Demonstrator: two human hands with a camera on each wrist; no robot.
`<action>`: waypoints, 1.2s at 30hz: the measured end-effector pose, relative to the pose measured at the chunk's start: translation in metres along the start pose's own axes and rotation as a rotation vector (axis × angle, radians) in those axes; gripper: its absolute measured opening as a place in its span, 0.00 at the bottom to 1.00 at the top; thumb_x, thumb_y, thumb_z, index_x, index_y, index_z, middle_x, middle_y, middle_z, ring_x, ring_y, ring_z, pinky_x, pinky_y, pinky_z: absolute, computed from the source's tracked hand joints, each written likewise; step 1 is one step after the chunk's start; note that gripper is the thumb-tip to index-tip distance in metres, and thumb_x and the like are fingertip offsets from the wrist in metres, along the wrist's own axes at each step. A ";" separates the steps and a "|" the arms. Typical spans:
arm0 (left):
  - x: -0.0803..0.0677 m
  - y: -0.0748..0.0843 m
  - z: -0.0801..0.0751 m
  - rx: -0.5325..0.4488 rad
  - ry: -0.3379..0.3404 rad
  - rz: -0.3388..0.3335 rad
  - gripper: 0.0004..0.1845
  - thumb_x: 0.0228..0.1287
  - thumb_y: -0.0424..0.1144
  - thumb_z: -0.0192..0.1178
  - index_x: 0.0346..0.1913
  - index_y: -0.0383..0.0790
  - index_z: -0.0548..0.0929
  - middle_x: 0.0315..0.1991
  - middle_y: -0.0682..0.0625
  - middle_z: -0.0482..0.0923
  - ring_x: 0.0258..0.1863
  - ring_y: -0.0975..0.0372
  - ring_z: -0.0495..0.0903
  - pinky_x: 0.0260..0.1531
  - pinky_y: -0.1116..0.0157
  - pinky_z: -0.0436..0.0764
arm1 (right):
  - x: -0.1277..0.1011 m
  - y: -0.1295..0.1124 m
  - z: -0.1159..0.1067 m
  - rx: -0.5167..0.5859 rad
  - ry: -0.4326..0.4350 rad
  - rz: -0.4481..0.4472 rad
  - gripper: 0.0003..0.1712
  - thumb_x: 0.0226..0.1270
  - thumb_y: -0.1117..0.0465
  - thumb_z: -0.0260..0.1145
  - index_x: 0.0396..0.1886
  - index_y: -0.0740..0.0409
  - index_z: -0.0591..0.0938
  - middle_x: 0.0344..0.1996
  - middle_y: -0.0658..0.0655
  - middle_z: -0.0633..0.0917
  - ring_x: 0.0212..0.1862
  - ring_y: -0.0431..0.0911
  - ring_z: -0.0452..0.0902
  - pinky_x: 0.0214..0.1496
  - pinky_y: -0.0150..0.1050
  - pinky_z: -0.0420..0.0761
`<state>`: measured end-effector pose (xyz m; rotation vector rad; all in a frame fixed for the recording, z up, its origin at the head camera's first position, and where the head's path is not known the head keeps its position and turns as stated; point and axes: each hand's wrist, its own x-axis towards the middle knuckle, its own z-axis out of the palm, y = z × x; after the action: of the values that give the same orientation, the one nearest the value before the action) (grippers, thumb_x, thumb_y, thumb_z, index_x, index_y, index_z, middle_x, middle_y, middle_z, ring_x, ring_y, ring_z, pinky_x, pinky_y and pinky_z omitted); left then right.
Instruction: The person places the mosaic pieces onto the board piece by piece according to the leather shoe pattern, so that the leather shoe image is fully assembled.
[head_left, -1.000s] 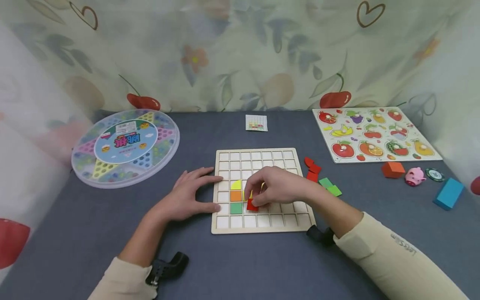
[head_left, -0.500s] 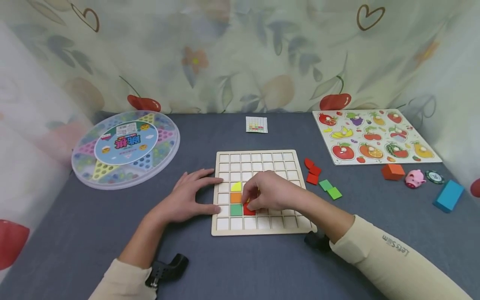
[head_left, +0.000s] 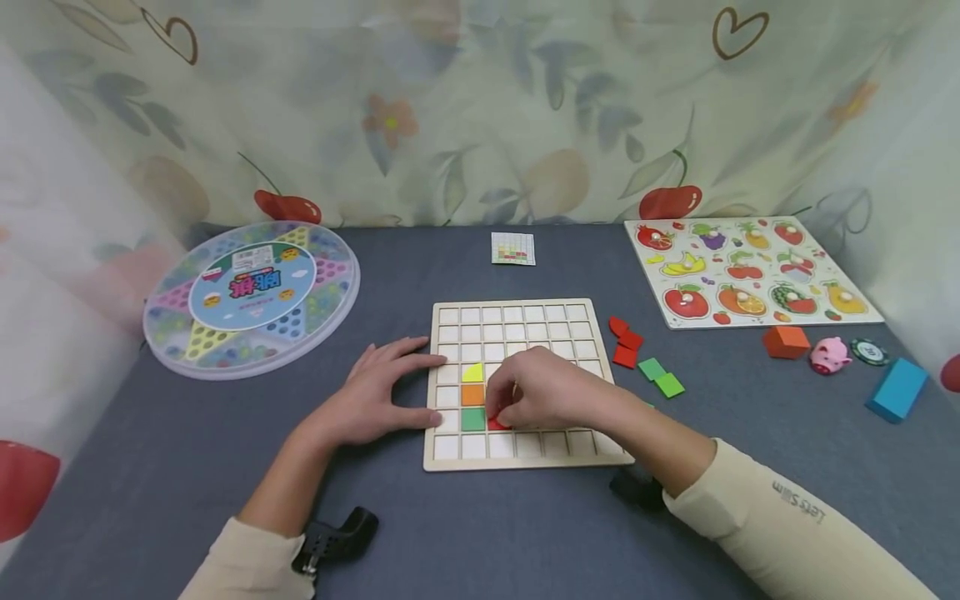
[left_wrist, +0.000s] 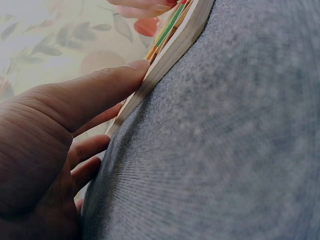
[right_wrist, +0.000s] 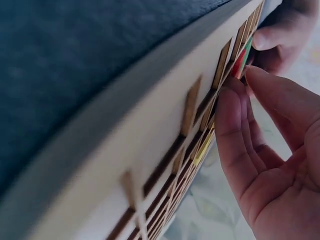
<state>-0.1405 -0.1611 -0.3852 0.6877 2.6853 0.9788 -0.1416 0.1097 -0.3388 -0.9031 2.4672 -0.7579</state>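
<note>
A wooden grid board (head_left: 435, 454) lies on the dark table, its cells white. My left hand (head_left: 367, 392) rests at the board's left edge, thumb and fingertips touching the frame; the left wrist view shows the thumb (left_wrist: 107, 90) on the rim. Over the board, my right hand (head_left: 543, 387) has curled fingers and pinches a red tile (head_left: 498, 423) at a cell. In the right wrist view the red tile (right_wrist: 238, 66) sits by the fingertips, partly hidden. Left of it are a green tile (head_left: 472, 419), an orange tile (head_left: 472, 394) and a yellow piece (head_left: 472, 372).
Loose red pieces (head_left: 624, 357) and green tiles (head_left: 669, 385) lie right of the board. A small pattern card (head_left: 513, 248) is behind it. Farther out are a round game box (head_left: 251, 300), a fruit puzzle (head_left: 750, 271), an orange block (head_left: 785, 342), a toy pig (head_left: 830, 356) and a blue block (head_left: 897, 390).
My right hand has moved slightly left and brought the red tile down into the cell beside the green tile. My left hand has stayed at the board's edge.
</note>
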 end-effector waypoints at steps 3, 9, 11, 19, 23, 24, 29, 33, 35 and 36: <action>0.000 0.000 -0.001 0.001 0.000 -0.002 0.37 0.59 0.53 0.75 0.71 0.51 0.78 0.80 0.41 0.60 0.80 0.43 0.56 0.78 0.35 0.38 | -0.005 0.004 -0.002 0.020 0.018 -0.024 0.10 0.61 0.68 0.71 0.30 0.47 0.91 0.28 0.43 0.87 0.32 0.37 0.80 0.39 0.34 0.81; -0.001 0.000 -0.002 0.005 0.003 -0.010 0.37 0.59 0.53 0.75 0.71 0.50 0.78 0.79 0.41 0.61 0.80 0.43 0.56 0.78 0.34 0.38 | -0.016 0.010 -0.015 0.051 0.044 -0.018 0.07 0.64 0.66 0.73 0.36 0.48 0.92 0.33 0.45 0.88 0.35 0.38 0.82 0.43 0.35 0.83; -0.001 0.000 -0.003 0.005 0.002 -0.011 0.37 0.59 0.53 0.75 0.71 0.50 0.78 0.79 0.41 0.60 0.80 0.43 0.56 0.78 0.34 0.38 | -0.021 0.012 -0.021 0.049 0.059 -0.006 0.07 0.64 0.65 0.74 0.37 0.49 0.92 0.34 0.45 0.88 0.36 0.39 0.82 0.43 0.36 0.84; -0.001 -0.001 -0.001 -0.001 -0.006 -0.012 0.37 0.59 0.54 0.75 0.71 0.50 0.78 0.80 0.41 0.60 0.80 0.43 0.56 0.78 0.34 0.37 | -0.041 0.029 -0.034 -0.019 0.127 0.037 0.07 0.65 0.66 0.73 0.39 0.50 0.92 0.35 0.45 0.87 0.37 0.39 0.81 0.42 0.37 0.82; -0.002 -0.001 0.000 -0.002 -0.007 -0.010 0.37 0.59 0.53 0.75 0.71 0.50 0.78 0.79 0.40 0.61 0.80 0.43 0.56 0.78 0.34 0.38 | -0.050 0.040 -0.041 -0.037 0.155 0.047 0.08 0.65 0.66 0.72 0.39 0.50 0.91 0.35 0.46 0.88 0.37 0.39 0.81 0.40 0.37 0.82; -0.002 -0.001 0.001 -0.001 -0.005 -0.009 0.37 0.59 0.53 0.75 0.71 0.50 0.78 0.79 0.40 0.61 0.80 0.43 0.56 0.78 0.34 0.38 | -0.052 0.042 -0.043 -0.040 0.161 0.059 0.08 0.65 0.66 0.73 0.40 0.50 0.91 0.36 0.47 0.88 0.37 0.40 0.81 0.40 0.38 0.82; -0.001 -0.001 0.001 0.002 -0.002 -0.005 0.37 0.59 0.53 0.75 0.71 0.50 0.78 0.79 0.41 0.61 0.80 0.43 0.56 0.78 0.34 0.38 | -0.060 0.056 -0.052 -0.075 0.194 0.126 0.07 0.64 0.64 0.75 0.42 0.52 0.91 0.37 0.49 0.87 0.38 0.42 0.81 0.42 0.39 0.82; 0.000 -0.001 0.001 0.003 -0.003 -0.004 0.37 0.59 0.53 0.75 0.71 0.51 0.78 0.79 0.41 0.61 0.80 0.43 0.56 0.78 0.34 0.38 | -0.065 0.066 -0.057 -0.110 0.213 0.155 0.08 0.64 0.64 0.75 0.43 0.53 0.91 0.35 0.50 0.85 0.37 0.43 0.79 0.41 0.39 0.81; 0.000 -0.001 0.001 0.003 -0.003 -0.006 0.37 0.59 0.53 0.75 0.71 0.51 0.78 0.79 0.41 0.61 0.80 0.43 0.56 0.78 0.34 0.38 | -0.066 0.071 -0.060 -0.120 0.221 0.175 0.09 0.64 0.65 0.75 0.44 0.54 0.91 0.35 0.50 0.86 0.37 0.43 0.79 0.41 0.39 0.81; 0.000 -0.001 0.001 0.003 -0.002 -0.006 0.37 0.58 0.53 0.75 0.71 0.51 0.78 0.79 0.41 0.61 0.80 0.43 0.56 0.78 0.34 0.38 | -0.067 0.073 -0.061 -0.126 0.225 0.188 0.10 0.63 0.65 0.75 0.44 0.54 0.90 0.35 0.50 0.86 0.37 0.44 0.79 0.41 0.39 0.81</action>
<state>-0.1409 -0.1613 -0.3869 0.6801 2.6858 0.9719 -0.1607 0.2237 -0.3243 -0.6443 2.7766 -0.6768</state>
